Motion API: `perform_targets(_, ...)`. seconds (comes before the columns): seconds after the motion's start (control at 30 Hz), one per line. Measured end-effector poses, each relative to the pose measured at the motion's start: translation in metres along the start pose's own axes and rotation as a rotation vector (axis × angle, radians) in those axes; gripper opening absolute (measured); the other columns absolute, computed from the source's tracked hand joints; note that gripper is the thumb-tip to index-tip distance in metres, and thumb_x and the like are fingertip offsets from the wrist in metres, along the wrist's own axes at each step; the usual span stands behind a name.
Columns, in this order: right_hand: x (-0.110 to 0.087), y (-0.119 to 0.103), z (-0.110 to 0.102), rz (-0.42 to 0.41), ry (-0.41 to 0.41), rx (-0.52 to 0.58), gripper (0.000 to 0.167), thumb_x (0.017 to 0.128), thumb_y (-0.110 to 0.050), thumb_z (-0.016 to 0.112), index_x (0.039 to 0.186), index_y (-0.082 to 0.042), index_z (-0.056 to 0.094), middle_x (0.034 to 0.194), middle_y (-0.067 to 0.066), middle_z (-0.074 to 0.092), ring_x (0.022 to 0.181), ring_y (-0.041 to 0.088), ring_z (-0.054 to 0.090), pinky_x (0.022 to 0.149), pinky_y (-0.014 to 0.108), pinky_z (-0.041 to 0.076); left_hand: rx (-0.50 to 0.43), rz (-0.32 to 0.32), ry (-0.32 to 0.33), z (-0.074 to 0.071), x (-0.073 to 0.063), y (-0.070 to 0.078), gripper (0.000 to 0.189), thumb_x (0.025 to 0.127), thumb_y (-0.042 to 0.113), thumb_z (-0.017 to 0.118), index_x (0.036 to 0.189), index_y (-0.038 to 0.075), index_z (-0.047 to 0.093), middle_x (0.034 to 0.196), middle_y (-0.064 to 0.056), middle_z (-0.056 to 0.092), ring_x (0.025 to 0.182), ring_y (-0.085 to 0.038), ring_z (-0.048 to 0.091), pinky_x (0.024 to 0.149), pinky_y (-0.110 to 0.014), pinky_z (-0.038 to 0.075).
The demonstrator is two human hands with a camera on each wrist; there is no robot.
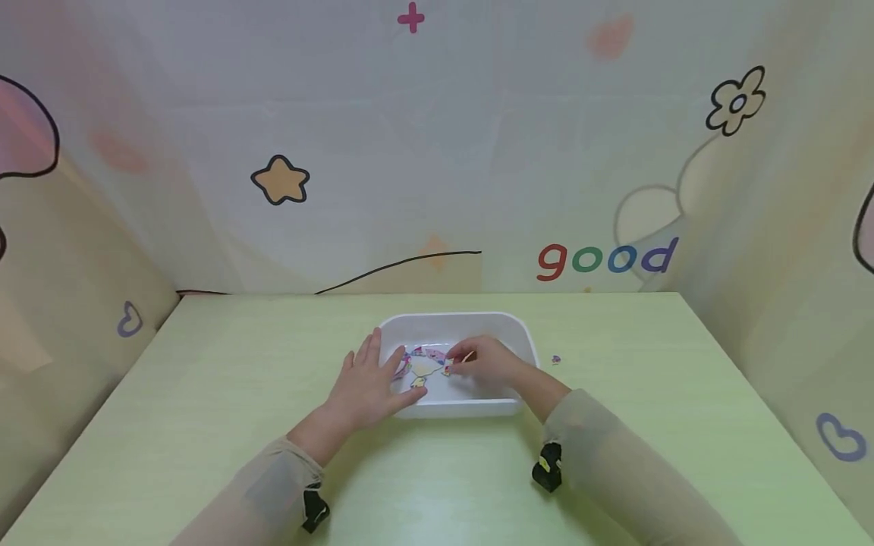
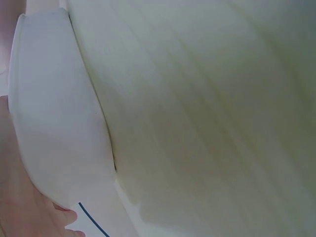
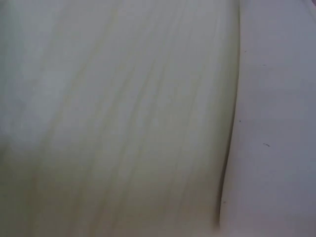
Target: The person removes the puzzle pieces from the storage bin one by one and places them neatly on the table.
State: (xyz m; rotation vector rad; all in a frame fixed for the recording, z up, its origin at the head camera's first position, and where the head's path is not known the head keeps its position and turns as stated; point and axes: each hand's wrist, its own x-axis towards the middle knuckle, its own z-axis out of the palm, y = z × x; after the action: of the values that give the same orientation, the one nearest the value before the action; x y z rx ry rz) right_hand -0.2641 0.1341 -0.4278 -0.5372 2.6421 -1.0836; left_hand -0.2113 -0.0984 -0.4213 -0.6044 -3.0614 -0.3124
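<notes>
A white plastic tray stands on the table, with several small colourful flat cutouts inside at its left. My left hand lies over the tray's left rim, fingers spread and straight, the thumb near a yellowish cutout. My right hand reaches in over the right side; its curled fingers and thumb pinch a small colourful cutout, partly hidden by the fingertips. The left wrist view shows the tray's outer wall beside part of the left hand. In the right wrist view only the tray wall and table appear.
One tiny colourful piece lies on the pale green table right of the tray. Behind the table hangs a printed cloth backdrop, and similar cloth stands at both sides.
</notes>
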Motion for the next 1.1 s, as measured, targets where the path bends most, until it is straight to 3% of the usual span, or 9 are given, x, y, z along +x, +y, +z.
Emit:
perform_targets(0.13, 0.002, -0.001, 0.007, -0.009, -0.063, -0.079, 0.027, 0.081, -0.015, 0.073, 0.106, -0.007, 0.069, 0.085, -0.003, 0.063, 0.082, 0.012, 0.057, 0.078, 0.029, 0.046, -0.002, 0.008, 0.008, -0.001, -0.002, -0.002, 0.082, 0.084, 0.068, 0.043, 0.144, 0.011, 0.038, 0.151, -0.027, 0.008, 0.138, -0.042, 0.011, 0.104, -0.060, 0.018)
perform_targets(0.33, 0.005, -0.005, 0.013, 0.015, -0.048, -0.133, 0.028, 0.079, -0.015, 0.075, 0.105, -0.009, 0.070, 0.083, -0.003, 0.060, 0.080, 0.013, 0.054, 0.077, 0.030, 0.045, -0.012, 0.012, 0.013, -0.003, -0.005, -0.005, 0.082, 0.084, 0.068, 0.043, 0.143, 0.010, 0.038, 0.151, -0.027, 0.009, 0.137, -0.043, 0.011, 0.104, -0.061, 0.018)
perform_targets(0.6, 0.005, -0.009, 0.015, -0.090, -0.040, -0.268, 0.005, 0.080, -0.013, 0.074, 0.085, -0.013, 0.072, 0.076, -0.005, 0.059, 0.074, 0.010, 0.050, 0.072, 0.027, 0.043, -0.029, 0.012, 0.014, -0.002, -0.007, -0.005, 0.081, 0.084, 0.067, 0.045, 0.143, 0.010, 0.039, 0.151, -0.028, 0.009, 0.137, -0.043, 0.010, 0.104, -0.061, 0.018)
perform_targets(0.73, 0.005, -0.006, 0.016, -0.096, -0.038, -0.280, 0.005, 0.080, -0.014, 0.074, 0.082, -0.013, 0.070, 0.073, -0.006, 0.057, 0.072, 0.010, 0.049, 0.071, 0.026, 0.042, -0.038, 0.014, 0.015, -0.002, -0.007, -0.003, 0.081, 0.085, 0.066, 0.046, 0.143, 0.010, 0.039, 0.151, -0.028, 0.009, 0.137, -0.043, 0.010, 0.104, -0.061, 0.018)
perform_targets(0.87, 0.003, -0.006, 0.016, -0.043, -0.039, -0.272, 0.009, 0.079, -0.015, 0.075, 0.080, -0.014, 0.066, 0.071, -0.007, 0.057, 0.071, 0.010, 0.049, 0.072, 0.026, 0.042, -0.036, 0.015, 0.017, 0.000, -0.006, -0.001, 0.080, 0.085, 0.066, 0.046, 0.143, 0.011, 0.039, 0.151, -0.028, 0.010, 0.137, -0.043, 0.011, 0.104, -0.061, 0.018)
perform_targets(1.1, 0.001, -0.006, 0.009, 0.021, -0.033, -0.177, 0.010, 0.079, -0.014, 0.075, 0.079, -0.012, 0.065, 0.070, -0.006, 0.058, 0.070, 0.010, 0.050, 0.071, 0.026, 0.043, -0.027, 0.019, 0.018, 0.000, -0.003, 0.001, 0.081, 0.085, 0.067, 0.044, 0.143, 0.010, 0.039, 0.151, -0.027, 0.009, 0.137, -0.043, 0.011, 0.104, -0.061, 0.018)
